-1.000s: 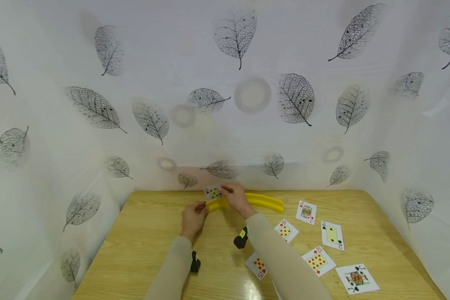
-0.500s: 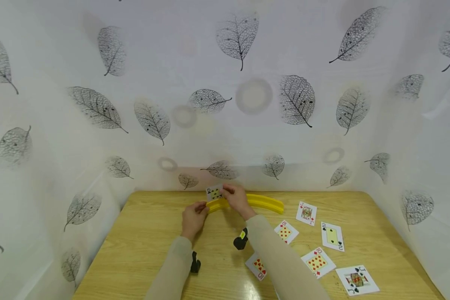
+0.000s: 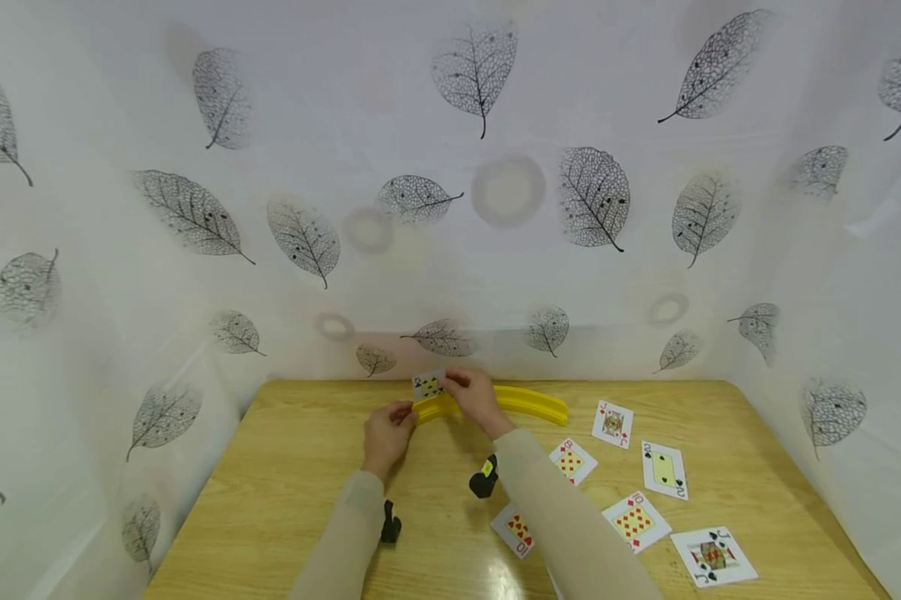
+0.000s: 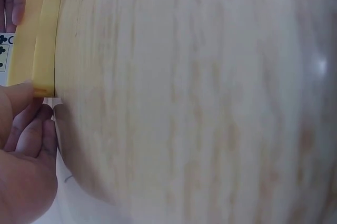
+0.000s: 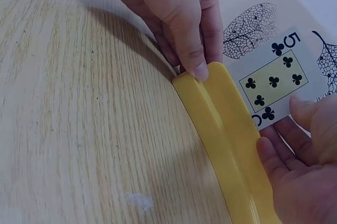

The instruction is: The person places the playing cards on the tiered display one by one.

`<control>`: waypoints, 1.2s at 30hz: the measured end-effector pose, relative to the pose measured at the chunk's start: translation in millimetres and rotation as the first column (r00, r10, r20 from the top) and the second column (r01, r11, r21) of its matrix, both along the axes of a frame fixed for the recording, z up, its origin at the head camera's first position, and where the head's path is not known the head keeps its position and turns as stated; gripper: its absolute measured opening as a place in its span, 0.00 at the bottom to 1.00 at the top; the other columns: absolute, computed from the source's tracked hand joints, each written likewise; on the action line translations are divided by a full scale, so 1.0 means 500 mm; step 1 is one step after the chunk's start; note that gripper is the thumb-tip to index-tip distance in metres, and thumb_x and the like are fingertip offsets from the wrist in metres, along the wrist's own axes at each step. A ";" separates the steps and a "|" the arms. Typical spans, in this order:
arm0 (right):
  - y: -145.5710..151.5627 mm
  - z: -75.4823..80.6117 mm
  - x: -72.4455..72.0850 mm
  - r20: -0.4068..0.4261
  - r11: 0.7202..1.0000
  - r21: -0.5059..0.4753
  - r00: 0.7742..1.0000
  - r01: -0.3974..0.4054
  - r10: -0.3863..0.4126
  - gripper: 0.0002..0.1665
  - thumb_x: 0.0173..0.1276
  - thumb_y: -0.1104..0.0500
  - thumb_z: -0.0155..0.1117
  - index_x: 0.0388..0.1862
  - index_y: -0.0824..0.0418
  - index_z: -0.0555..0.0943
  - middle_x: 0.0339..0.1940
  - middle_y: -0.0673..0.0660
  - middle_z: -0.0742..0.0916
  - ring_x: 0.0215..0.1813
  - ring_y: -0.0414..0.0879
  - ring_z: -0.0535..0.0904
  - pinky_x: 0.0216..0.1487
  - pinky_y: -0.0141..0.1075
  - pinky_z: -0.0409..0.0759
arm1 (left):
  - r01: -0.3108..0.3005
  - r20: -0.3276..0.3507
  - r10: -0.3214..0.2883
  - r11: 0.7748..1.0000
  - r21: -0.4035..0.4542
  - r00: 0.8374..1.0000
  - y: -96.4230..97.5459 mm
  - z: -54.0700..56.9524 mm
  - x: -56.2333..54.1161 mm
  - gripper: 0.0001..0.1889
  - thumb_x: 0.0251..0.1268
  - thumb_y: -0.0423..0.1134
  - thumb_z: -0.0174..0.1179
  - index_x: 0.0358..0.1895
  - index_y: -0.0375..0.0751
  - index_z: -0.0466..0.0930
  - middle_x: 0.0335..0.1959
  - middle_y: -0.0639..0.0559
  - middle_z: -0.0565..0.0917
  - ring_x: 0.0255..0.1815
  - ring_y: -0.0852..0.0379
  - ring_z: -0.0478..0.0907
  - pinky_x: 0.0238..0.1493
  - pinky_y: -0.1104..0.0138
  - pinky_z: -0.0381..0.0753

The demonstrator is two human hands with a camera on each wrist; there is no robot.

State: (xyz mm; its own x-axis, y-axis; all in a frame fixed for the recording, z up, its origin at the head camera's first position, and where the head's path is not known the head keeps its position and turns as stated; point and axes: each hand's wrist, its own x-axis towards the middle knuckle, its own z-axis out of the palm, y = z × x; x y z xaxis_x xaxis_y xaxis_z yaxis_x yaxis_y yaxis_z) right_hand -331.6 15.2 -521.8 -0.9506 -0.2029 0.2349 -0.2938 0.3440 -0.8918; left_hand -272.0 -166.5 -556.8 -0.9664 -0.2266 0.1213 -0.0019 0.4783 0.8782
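A yellow curved card holder [image 3: 528,402] lies near the table's back edge. My left hand [image 3: 387,437] pinches its left end, the thumb on top of the holder in the right wrist view. My right hand [image 3: 476,398] holds a five of clubs [image 5: 274,81] between thumb and fingers, by one side of the card. The card stands upright with its lower edge at the holder's back side, facing me. In the right wrist view my right fingertips [image 5: 267,147] come right against the holder. Only a corner of the card shows in the left wrist view.
Face-up playing cards lie loose on the right of the wooden table [image 3: 270,500], among them a jack of diamonds [image 3: 613,424], a two of spades [image 3: 664,470] and a jack of spades [image 3: 714,556]. My right sleeve covers part of some. A leaf-patterned curtain [image 3: 495,275] surrounds the table.
The five of clubs has shifted very slightly to the right at the holder. Both hands keep nearly the same places.
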 end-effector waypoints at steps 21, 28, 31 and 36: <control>0.073 0.045 0.023 0.031 0.996 0.007 0.995 0.091 -0.091 0.17 0.80 0.59 0.63 0.58 0.71 0.85 0.54 0.68 0.90 0.55 0.61 0.85 0.58 0.53 0.86 | -0.011 0.020 0.011 1.000 -0.003 1.000 0.001 0.002 -0.002 0.12 0.72 0.32 0.67 0.54 0.32 0.88 0.49 0.37 0.91 0.53 0.42 0.89 0.54 0.55 0.91; 0.112 0.066 0.048 -0.035 0.987 0.126 0.995 0.096 -0.092 0.22 0.80 0.51 0.63 0.56 0.68 0.87 0.51 0.65 0.91 0.53 0.59 0.86 0.56 0.51 0.87 | -0.014 0.030 0.013 1.000 0.020 0.999 0.005 0.002 0.000 0.12 0.72 0.32 0.67 0.54 0.32 0.88 0.50 0.37 0.91 0.53 0.42 0.89 0.54 0.55 0.91; 0.124 0.072 0.063 -0.031 0.985 0.160 0.998 0.066 -0.061 0.19 0.79 0.52 0.65 0.56 0.66 0.87 0.52 0.64 0.91 0.55 0.60 0.87 0.59 0.54 0.87 | -0.012 0.026 0.011 1.000 0.009 1.000 0.006 0.001 -0.001 0.12 0.72 0.32 0.67 0.54 0.32 0.88 0.49 0.37 0.91 0.53 0.42 0.89 0.53 0.55 0.91; 0.146 0.089 0.096 -0.070 0.972 0.232 0.997 0.035 -0.019 0.22 0.78 0.53 0.66 0.60 0.67 0.85 0.57 0.65 0.90 0.60 0.61 0.86 0.65 0.56 0.85 | -0.013 0.020 0.013 1.000 0.001 1.000 0.004 0.001 -0.003 0.12 0.72 0.32 0.68 0.54 0.33 0.88 0.50 0.37 0.91 0.53 0.42 0.89 0.54 0.55 0.91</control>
